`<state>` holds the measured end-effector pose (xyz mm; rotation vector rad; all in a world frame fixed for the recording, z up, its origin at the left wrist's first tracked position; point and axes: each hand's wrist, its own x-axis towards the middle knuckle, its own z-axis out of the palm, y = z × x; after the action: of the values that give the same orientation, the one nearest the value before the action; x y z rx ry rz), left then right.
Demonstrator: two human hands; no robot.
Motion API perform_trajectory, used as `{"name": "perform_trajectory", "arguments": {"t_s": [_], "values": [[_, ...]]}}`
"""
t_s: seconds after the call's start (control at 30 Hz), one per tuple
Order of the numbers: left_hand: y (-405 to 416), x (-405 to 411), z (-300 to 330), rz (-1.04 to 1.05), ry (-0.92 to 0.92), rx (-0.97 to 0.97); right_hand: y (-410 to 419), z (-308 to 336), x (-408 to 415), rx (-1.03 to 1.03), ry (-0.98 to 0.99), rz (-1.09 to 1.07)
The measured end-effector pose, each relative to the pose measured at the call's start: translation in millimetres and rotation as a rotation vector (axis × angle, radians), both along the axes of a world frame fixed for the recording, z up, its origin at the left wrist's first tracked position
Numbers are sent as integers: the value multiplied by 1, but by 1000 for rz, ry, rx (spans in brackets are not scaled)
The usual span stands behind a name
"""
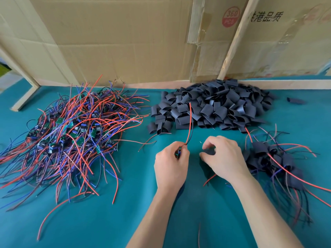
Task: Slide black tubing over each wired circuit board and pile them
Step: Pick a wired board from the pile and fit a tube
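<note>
My left hand [171, 164] is shut on a small wired circuit board [178, 153]; its red and black wires [189, 124] stick up and away from me. My right hand [223, 158] pinches a piece of black tubing [208, 151], held a short gap to the right of the board. A big tangle of bare wired boards [71, 133] lies at the left. A heap of cut black tubing pieces [213, 106] sits at the back centre. Boards with tubing over them form a pile [274, 158] at the right, beside my right wrist.
The work surface is a teal cloth [125, 212]. Cardboard sheets [116, 36] and a wooden strip [234, 38] stand along the back edge. One stray tubing piece [295, 101] lies at the far right. Loose wire ends trail toward me near my right forearm.
</note>
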<state>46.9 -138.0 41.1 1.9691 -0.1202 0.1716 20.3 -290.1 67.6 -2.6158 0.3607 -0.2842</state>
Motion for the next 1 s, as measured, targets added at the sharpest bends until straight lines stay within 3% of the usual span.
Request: {"name": "perform_trajectory", "arguments": {"t_s": [0.1,0.27,0.4,0.6,0.83,1.0], "values": [[-1,0,-2,8,-12,12,-1,-3,-3,-19,-78,21],[0,-1,-2,-2,-14,-4,17,-4,-2,475,-326,-64],[2,-2,-1,-1,-32,-28,42,-14,3,748,-365,-116],[4,-5,3,-26,-1,-93,43,-16,1,883,-401,-80],[5,-6,4,-69,18,-93,44,-17,4,1109,-470,-210],[6,-5,3,-27,-20,-129,40,-13,2,1111,-365,-69]]}}
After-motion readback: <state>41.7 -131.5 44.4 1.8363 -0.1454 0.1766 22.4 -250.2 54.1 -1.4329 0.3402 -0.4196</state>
